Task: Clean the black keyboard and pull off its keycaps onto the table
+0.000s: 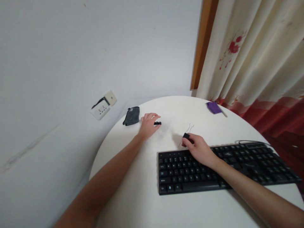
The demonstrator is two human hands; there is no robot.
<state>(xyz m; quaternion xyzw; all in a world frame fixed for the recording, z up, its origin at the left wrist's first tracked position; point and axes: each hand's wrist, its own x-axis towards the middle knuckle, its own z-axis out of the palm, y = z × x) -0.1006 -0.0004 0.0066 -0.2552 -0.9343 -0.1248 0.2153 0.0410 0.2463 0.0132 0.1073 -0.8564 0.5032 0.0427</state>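
My left hand (148, 124) rests on the round white table (142, 196), its fingertips closed on a small black object (157, 123), perhaps a key or clip. My right hand (200, 151) lies over the top left of a black keyboard (190, 177) and pinches a black binder clip (186, 136) whose wire handles (190, 128) stick out away from me. The two hands are about a hand's width apart.
A dark grey cloth (131, 116) lies at the table's far left edge. A purple item with a pen-like stick (214, 107) sits at the far right edge. A wall socket (102, 107) and a flowered curtain (256, 63) stand behind. The keyboard's cable (249, 141) runs right.
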